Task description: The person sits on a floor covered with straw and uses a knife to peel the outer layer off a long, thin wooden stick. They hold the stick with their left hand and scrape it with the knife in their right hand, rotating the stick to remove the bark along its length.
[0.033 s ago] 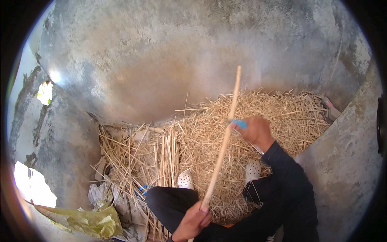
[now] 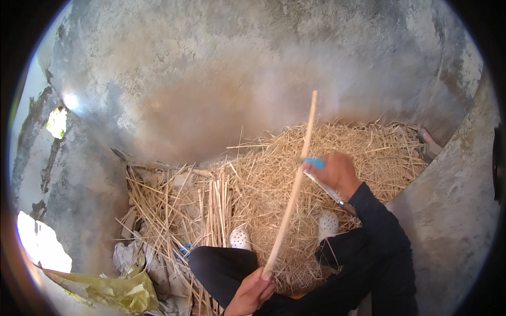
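Basically, one wooden stick (image 2: 289, 210) spans both hands, and that's the key relation. Long axis runs from the left hand (image 2: 252, 294) at the near end, up and away from the body, leaning a bit right, far tip toward the back wall (image 2: 237, 63).

Left hand is closed round the near end, thumb on top; whatever lies below that grip is hidden. Right hand (image 2: 338, 173) is at the stick's right side, past its middle, so it's the nearer one to the far tip. Its fingers are curled round a small blue piece (image 2: 315, 163), which sits right up against the stick; can't tell how hard it presses. A thin metal blade (image 2: 328, 190) slants from under the right hand back toward the dark sleeve (image 2: 377, 213), off the stick's line.

Edges: far tip shows against the back wall, gap not readable. Straw pile (image 2: 379, 152) lies under the stick's middle; loose stalks (image 2: 217, 205) lie off left. Right-side wall (image 2: 443, 210) is well apart from the right hand. Bent left knee (image 2: 221, 268) is just beside the left hand, the tightest spot; more room up along the stick and out to its left.
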Demonstrator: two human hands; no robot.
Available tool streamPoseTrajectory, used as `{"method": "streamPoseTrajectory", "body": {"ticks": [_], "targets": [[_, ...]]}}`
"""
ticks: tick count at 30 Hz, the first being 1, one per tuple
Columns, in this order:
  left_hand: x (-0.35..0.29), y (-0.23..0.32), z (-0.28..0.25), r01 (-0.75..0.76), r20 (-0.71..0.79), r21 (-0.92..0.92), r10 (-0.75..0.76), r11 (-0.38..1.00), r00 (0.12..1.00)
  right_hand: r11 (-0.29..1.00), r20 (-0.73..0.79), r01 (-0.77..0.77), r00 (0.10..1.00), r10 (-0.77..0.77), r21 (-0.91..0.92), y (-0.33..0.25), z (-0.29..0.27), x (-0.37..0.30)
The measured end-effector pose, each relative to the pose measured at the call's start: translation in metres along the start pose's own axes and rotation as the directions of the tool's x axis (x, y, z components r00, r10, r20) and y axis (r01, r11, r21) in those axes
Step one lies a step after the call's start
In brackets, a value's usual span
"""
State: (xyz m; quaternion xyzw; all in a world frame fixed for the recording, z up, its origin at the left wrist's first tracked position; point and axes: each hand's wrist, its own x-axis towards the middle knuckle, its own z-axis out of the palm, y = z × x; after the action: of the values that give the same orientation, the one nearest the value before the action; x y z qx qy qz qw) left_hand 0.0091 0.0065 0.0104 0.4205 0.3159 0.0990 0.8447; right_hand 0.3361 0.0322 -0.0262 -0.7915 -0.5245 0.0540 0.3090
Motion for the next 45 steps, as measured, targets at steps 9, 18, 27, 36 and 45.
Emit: {"method": "streamPoseTrajectory", "body": {"ticks": [9, 18, 27, 36, 45], "targets": [[0.015, 0.014, 0.000, -0.135, -0.048, 0.308, 0.157, 0.942, 0.986, 0.888, -0.144, 0.446, 0.877, -0.458, -0.109, -0.025, 0.024, -0.027], [0.012, 0.010, -0.002, -0.097, -0.058, 0.254, 0.115, 0.962, 0.992, 0.940, -0.210, 0.284, 0.923, -0.322, -0.191, 0.022, 0.036, 0.008], [0.004, 0.009, -0.007, -0.056, -0.057, 0.162, 0.066, 0.985, 0.996, 0.949, -0.260, 0.237, 0.922, -0.287, -0.208, 0.022, 0.025, 0.015], [-0.004, -0.017, 0.014, -0.125, -0.073, 0.345, 0.160, 0.930, 0.984, 0.967, -0.404, -0.040, 0.912, -0.068, -0.253, 0.117, 0.005, 0.057], [0.012, -0.010, -0.022, 0.037, -0.160, 0.120, -0.017, 0.992, 0.987, 0.966, -0.135, -0.257, 0.957, 0.257, 0.018, 0.076, 0.006, 0.048]]}}
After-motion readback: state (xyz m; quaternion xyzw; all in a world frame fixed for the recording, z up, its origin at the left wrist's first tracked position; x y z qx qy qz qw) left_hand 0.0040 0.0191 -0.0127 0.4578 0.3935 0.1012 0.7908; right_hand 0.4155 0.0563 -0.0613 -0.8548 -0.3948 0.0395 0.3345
